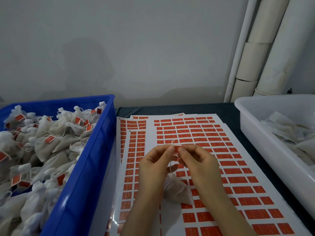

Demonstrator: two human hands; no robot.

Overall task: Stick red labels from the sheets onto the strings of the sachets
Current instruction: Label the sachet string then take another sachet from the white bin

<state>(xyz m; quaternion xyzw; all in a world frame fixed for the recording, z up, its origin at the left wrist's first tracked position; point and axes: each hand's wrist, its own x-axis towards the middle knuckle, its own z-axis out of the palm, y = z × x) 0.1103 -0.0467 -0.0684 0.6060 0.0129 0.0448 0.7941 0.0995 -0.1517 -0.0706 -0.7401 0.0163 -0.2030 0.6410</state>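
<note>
Both hands [154, 161] [198, 161] pinch red label [175, 148], print unreadable

You're in a small hand-packing workroom. At 9 o'clock a blue crate [81, 184] is heaped with tagged sachets [56, 133], and at 3 o'clock a white tub [272, 159] holds plain ones. Sheets of red labels [150, 133] cover the dark desk [235, 116] at 6 o'clock, and lagged pipes [265, 48] climb the bare grey wall [136, 48] at 1 o'clock.
</note>
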